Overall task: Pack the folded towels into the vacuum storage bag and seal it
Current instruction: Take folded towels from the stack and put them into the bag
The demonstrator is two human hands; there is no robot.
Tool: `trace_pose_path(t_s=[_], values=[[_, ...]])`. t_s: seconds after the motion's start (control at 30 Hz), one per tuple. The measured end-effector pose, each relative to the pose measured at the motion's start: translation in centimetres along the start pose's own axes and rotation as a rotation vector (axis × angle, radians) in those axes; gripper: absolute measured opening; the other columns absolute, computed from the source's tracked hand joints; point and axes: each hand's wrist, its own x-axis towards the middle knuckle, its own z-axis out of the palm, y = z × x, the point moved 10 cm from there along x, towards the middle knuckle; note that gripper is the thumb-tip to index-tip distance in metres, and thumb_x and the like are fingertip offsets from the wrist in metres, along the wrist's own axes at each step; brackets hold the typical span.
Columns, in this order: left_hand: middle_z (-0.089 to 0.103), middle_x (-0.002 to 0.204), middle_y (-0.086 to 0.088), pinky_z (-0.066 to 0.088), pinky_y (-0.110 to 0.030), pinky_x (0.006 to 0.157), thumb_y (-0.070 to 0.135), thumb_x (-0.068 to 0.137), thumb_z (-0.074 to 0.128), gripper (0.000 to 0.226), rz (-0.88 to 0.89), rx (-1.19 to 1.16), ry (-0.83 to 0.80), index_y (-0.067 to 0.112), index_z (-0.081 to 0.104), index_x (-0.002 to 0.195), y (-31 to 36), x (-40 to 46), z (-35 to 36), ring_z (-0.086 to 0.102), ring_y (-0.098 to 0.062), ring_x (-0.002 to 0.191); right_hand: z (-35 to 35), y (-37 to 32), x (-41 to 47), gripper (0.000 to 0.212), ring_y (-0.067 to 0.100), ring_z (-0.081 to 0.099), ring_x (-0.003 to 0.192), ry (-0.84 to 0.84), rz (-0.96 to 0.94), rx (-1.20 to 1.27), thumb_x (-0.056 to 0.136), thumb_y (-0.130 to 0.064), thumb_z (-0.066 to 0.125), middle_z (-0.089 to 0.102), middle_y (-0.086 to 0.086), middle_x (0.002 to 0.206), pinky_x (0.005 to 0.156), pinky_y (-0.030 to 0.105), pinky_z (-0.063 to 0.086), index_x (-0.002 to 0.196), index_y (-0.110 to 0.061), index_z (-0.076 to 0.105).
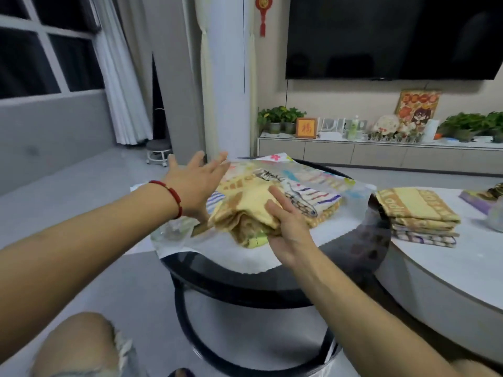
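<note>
- The right hand (pixel 285 227) grips the near end of a folded yellow-and-tan terry towel (pixel 245 210), fingers laid flat on top and the thumb side wrapped around its edge.
- The left hand (pixel 196 183), with a red bead bracelet (pixel 170 193) at the wrist, is spread wide and holds nothing, just left of that towel.
- The towel lies over the clear plastic vacuum storage bag with colourful printing (pixel 299 172), spread on the round black glass counter (pixel 245 281).
- A stack of folded yellow and striped towels (pixel 419 216) sits well to the right on the white oval counter (pixel 449 281).
</note>
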Motion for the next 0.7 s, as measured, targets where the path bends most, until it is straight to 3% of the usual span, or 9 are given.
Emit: trace_pose_path(t_s=[0.07,0.13,0.23,0.3,0.37,0.43,0.5,0.57,0.7], values=[[-0.022,0.163,0.012,0.024,-0.079,0.105,0.059,0.067,0.078,0.131,-0.009,0.025,0.002,0.026,-0.012,0.155,-0.8,0.0,-0.6,0.001,-0.033,0.151,1.4,3.3,1.2,0.045,0.03,0.068,0.117,0.058,0.012,-0.004,0.101,0.0,0.059,0.065,0.013,0.139,0.092,0.038,0.059,0.144,-0.008,0.057],[-0.023,0.163,0.013,0.024,-0.078,0.105,0.054,0.067,0.081,0.133,-0.013,0.042,-0.009,0.026,-0.014,0.155,-1.1,-0.1,-0.6,-0.001,-0.033,0.151,1.9,7.3,1.0,0.047,0.028,0.069,0.106,0.063,0.129,-0.317,0.1,-0.005,0.064,0.065,0.018,0.131,0.082,0.031,0.058,0.145,-0.001,0.053],[-0.025,0.162,0.013,0.024,-0.078,0.106,0.053,0.067,0.081,0.131,0.006,0.043,-0.022,0.027,-0.012,0.156,-0.8,-0.1,0.1,0.0,-0.032,0.151,3.0,11.3,0.3,0.05,0.025,0.069,0.093,-0.204,0.309,-0.844,0.102,-0.037,0.063,0.072,0.016,0.118,0.071,0.03,0.055,0.137,-0.002,0.06],[-0.025,0.162,0.014,0.024,-0.078,0.106,0.049,0.069,0.08,0.126,0.029,0.012,-0.005,0.027,-0.008,0.156,-0.4,-0.2,0.4,0.001,-0.031,0.151,3.2,9.7,1.5,0.046,0.023,0.068,0.097,-0.295,0.165,-1.191,0.103,-0.045,0.056,0.076,0.011,0.118,0.078,0.033,0.053,0.132,-0.012,0.068],[-0.025,0.161,0.015,0.025,-0.077,0.106,0.042,0.071,0.079,0.119,0.056,-0.026,0.023,0.027,-0.004,0.156,0.0,-0.4,0.8,0.001,-0.029,0.151,3.1,7.5,3.0,0.039,0.025,0.068,0.107,-0.287,-0.061,-1.55,0.101,-0.039,0.057,0.075,0.008,0.12,0.092,0.035,0.052,0.135,-0.022,0.067],[-0.027,0.16,0.016,0.026,-0.077,0.105,0.037,0.072,0.076,0.114,0.087,-0.063,0.042,0.028,-0.002,0.155,0.4,-0.6,1.2,0.001,-0.028,0.152,3.4,8.0,3.6,0.034,0.029,0.065,0.099,-0.35,-0.18,-1.769,0.095,-0.034,0.06,0.075,0.008,0.109,0.086,0.038,0.052,0.125,-0.02,0.069],[-0.028,0.16,0.015,0.029,-0.075,0.104,0.039,0.073,0.074,0.111,0.136,-0.071,0.073,0.028,-0.001,0.154,1.0,-0.8,1.4,0.0,-0.026,0.152,4.1,10.3,3.9,0.024,0.031,0.06,0.087,-0.431,-0.254,-1.857,0.092,-0.029,0.063,0.073,0.012,0.099,0.071,0.036,0.045,0.108,-0.013,0.069],[-0.026,0.162,0.013,0.032,-0.073,0.104,0.045,0.074,0.071,0.11,0.187,-0.065,0.108,0.029,-0.003,0.154,1.8,-1.0,1.6,0.0,-0.025,0.152,5.1,12.1,5.1,0.025,0.034,0.065,0.089,-0.42,-0.292,-1.861,0.089,-0.024,0.063,0.074,0.015,0.099,0.068,0.035,0.045,0.108,-0.009,0.07],[-0.027,0.162,0.015,0.03,-0.072,0.107,0.044,0.077,0.07,0.111,0.224,-0.078,0.148,0.032,-0.01,0.154,2.0,-1.3,2.1,0.0,-0.024,0.153,7.5,14.0,7.5,0.028,0.035,0.067,0.108,-0.406,-0.227,-1.766,0.094,-0.017,0.056,0.074,0.015,0.116,0.089,0.041,0.055,0.116,-0.008,0.071]])
